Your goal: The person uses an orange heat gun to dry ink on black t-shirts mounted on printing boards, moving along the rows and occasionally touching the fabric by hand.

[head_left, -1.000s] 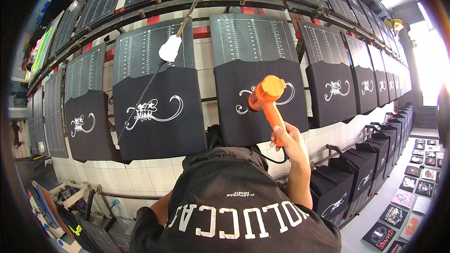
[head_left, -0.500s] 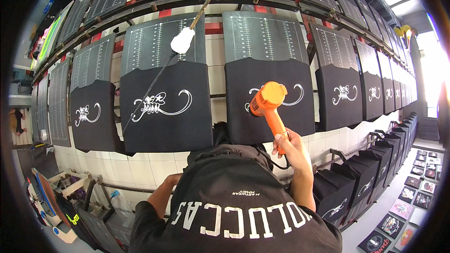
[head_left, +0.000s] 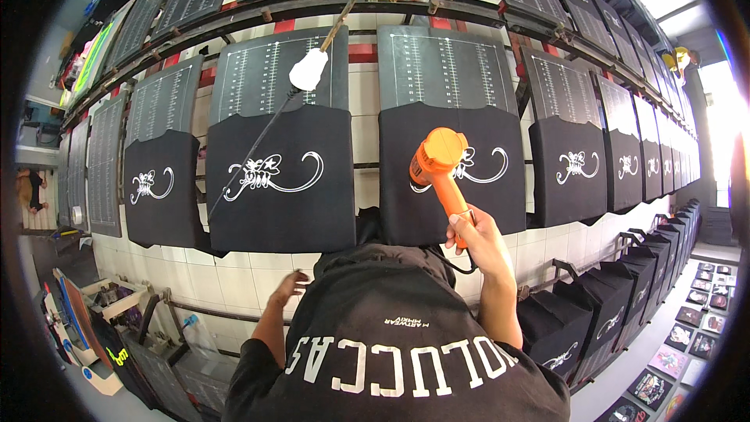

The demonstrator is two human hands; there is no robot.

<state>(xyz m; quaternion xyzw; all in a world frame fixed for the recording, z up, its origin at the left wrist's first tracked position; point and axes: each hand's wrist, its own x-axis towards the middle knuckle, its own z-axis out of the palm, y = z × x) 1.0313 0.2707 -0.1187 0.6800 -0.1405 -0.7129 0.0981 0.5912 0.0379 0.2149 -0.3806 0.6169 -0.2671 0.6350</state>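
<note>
An orange heat gun (head_left: 446,158) is in my right hand (head_left: 478,241), whose fingers wrap round its handle. Its head hangs over the white print on a black T-shirt (head_left: 476,211), covering part of the design. That shirt is stretched over a dark board (head_left: 445,62) with white ruled marks. My left hand (head_left: 288,288) is beside my waist, fingers loosely apart and holding nothing. In front of it, to the left, another printed black T-shirt (head_left: 285,223) lies on its own board.
More shirt-covered boards run along the rack to the left and right. A cable with a white wrapped joint (head_left: 308,70) hangs across the left board. Dark metal rails (head_left: 258,12) cross behind. At lower right, printed black shirts (head_left: 556,336) sit on another row.
The heat gun has shifted slightly left over the print, uncovering more of its right part. My left hand has come out from against my waist, and its fingers now show.
</note>
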